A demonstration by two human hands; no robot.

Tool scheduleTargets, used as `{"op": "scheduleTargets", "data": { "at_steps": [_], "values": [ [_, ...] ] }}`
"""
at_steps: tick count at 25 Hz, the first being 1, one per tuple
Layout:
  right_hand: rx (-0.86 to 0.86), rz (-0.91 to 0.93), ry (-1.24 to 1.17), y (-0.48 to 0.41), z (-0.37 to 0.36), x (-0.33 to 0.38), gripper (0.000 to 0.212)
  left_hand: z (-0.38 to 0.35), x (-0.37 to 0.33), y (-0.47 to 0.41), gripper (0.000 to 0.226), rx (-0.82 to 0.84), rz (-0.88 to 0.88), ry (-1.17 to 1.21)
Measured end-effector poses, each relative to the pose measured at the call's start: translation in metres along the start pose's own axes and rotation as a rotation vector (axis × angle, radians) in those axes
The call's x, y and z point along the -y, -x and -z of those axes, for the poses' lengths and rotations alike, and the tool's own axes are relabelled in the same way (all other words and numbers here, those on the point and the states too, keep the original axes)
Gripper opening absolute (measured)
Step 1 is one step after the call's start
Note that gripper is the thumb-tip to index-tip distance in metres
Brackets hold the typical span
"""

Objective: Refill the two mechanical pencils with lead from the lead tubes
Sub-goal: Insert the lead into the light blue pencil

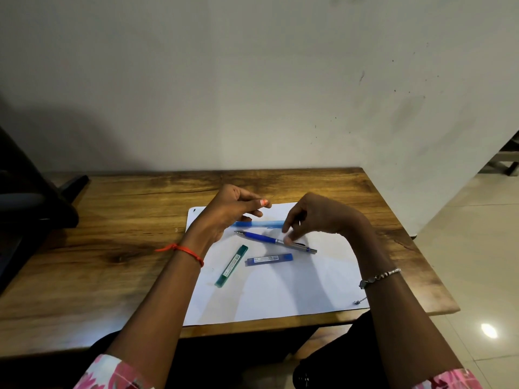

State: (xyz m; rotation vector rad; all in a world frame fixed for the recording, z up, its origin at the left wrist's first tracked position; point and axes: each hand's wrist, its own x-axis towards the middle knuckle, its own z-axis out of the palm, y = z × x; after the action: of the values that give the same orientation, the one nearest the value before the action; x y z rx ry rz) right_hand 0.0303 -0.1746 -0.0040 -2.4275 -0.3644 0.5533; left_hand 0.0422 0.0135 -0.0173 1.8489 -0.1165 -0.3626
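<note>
Sleeves, floral pink, at my near edge of view; both forearms reach forward over the white paper sheet, which I take as landmark.

Table: wood, carries the sheet.

Green lead tube: lies on the sheet's near-left part, slanted, apart from everything else.

Blue lead tube: on the sheet just right of the green one, nearly level, not touching it.

Dark blue mechanical pencil: on the sheet beyond the two tubes, tip pointing left, metal end to the right.

My right hand: over the sheet's far-right part, bracelet on the wrist; fingertips curled down onto the dark blue pencil's barrel. Whether this grip is closed on it or only touching, I cannot tell.

Light blue mechanical pencil: blurred, beyond the dark one, level across the sheet's far part, between my two hands; who holds it is unclear.

My left hand: over the sheet's far-left corner, orange thread on the wrist, fingers loosely curled; grip state unclear.

Wall behind the sheet, pale.
</note>
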Motion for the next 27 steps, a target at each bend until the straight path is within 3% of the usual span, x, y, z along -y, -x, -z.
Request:
{"op": "scheduleTargets", "data": {
  "at_steps": [3, 8, 12, 15, 21, 24, 27],
  "values": [
    [-0.312, -0.038, -0.296, -0.005, 0.002, -0.002, 0.015, -0.002, 0.000, 0.000, 0.015, 0.036, -0.004, 0.001],
    [-0.368, -0.077, -0.650, -0.008, -0.004, -0.001, 0.011, -0.006, 0.000, -0.001, 0.018, 0.068, -0.018, -0.020],
    [-0.411, -0.080, -0.754, -0.007, -0.003, -0.003, 0.012, -0.010, 0.000, -0.004, 0.020, -0.023, -0.069, -0.053],
    [-0.538, -0.105, -0.786, -0.007, -0.001, -0.007, 0.012, -0.014, 0.009, -0.008, 0.017, -0.167, -0.187, -0.507],
    [-0.686, -0.056, -0.832, -0.008, -0.001, -0.009, 0.010, -0.024, 0.019, -0.015, 0.025, -0.035, -0.178, -0.819],
    [-0.767, -0.017, -0.839, -0.009, -0.001, -0.003, 0.011, -0.025, 0.020, -0.017, 0.021, -0.084, -0.210, -0.819],
    [-0.938, 0.099, -0.873, -0.011, -0.001, 0.005, 0.015, -0.021, 0.019, -0.019, 0.014, -0.243, -0.302, -0.578]
  ]
}}
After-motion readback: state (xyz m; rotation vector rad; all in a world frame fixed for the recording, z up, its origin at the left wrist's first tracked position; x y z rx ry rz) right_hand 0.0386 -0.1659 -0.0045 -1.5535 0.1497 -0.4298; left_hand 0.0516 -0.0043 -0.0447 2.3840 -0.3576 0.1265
